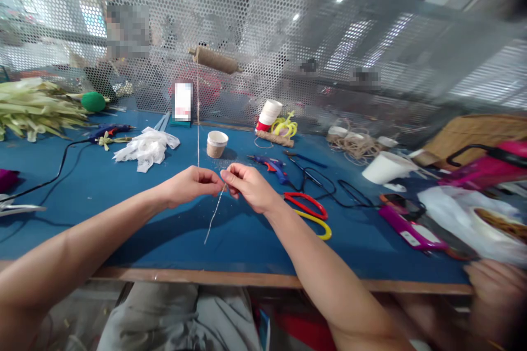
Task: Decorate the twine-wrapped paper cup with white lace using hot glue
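Above the blue table, my left hand (195, 186) and my right hand (249, 184) meet, both closed with thumbs and fingertips pinching. Between them they grip a thin, pale twisted strand (213, 219), whose loose end hangs down to the left; whether it is wire or string I cannot tell. A brown twine (198, 115) drops from a spool (216, 60) on the mesh panel to behind my left hand. Just beyond my hands stands a small cup (217, 144) with a brown wrapped side and white rim.
Red-and-yellow-handled scissors (317, 214) and a blue glue gun (272, 167) lie to the right. White ribbon scraps (148, 145), another glue gun (109, 131) and pale husks (37, 107) are at left. A perforated panel (263, 27) backs the table. Another person's hand (498, 285) rests at the right edge.
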### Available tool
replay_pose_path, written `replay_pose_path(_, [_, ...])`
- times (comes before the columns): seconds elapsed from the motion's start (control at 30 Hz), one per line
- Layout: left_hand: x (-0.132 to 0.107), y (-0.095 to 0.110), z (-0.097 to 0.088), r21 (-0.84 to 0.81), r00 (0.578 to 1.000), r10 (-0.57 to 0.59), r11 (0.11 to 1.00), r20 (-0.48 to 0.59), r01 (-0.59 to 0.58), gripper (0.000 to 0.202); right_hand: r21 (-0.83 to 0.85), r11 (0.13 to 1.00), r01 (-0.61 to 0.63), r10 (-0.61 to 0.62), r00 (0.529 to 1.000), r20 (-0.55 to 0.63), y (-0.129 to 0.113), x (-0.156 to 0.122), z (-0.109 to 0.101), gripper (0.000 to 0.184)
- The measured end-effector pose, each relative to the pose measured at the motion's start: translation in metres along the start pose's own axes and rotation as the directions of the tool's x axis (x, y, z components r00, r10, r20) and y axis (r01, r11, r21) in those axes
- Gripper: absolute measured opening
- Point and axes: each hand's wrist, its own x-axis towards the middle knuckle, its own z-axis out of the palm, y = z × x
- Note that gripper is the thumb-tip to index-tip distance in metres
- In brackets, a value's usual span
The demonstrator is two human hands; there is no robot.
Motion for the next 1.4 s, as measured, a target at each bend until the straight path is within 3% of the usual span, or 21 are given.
replay_pose_path(0.27, [0.002,-0.004,0.004,0.011,0.999,0.033,0.999,-0.005,-0.033,0.016,-0.029,1.000,-0.001,0.000,1.000,-0.027,0.003,0.000,0.006,0.038])
replay_pose_path(0.47, [0.001,-0.001,0.002,-0.042,0.999,-0.034,0.999,0.013,0.035,0.017,0.161,0.987,0.014,-0.024,0.998,0.057,-0.001,-0.001,0.006,0.035])
replay_pose_path(0.53, [0.001,0.000,-0.003,-0.020,0.998,-0.013,1.000,0.063,0.014,0.017,0.173,0.985,0.007,-0.020,0.997,0.069,-0.001,-0.001,0.005,0.035])
replay_pose_path(0.63, [0.001,0.000,-0.010,0.109,0.991,0.057,0.992,0.123,-0.070,0.016,0.162,0.987,-0.003,-0.006,0.998,0.057,0.001,0.000,0.003,0.037])
replay_pose_path(0.8, [-0.001,0.004,-0.011,0.430,0.981,0.187,0.884,0.039,-0.186,0.016,0.142,0.990,-0.025,0.018,0.999,0.049,0.004,0.002,0.002,0.038])
replay_pose_path(0.97, [-0.003,0.005,-0.003,0.550,0.958,0.286,0.805,-0.030,-0.223,0.015,0.144,0.989,-0.039,0.035,0.999,0.032,0.004,0.003,0.002,0.038])
replay_pose_path(1.4, [0.000,0.002,-0.001,0.266,0.997,0.037,0.964,-0.060,-0.020,0.024,-0.068,0.997,0.034,-0.035,0.999,-0.010,0.001,-0.001,0.007,0.035])
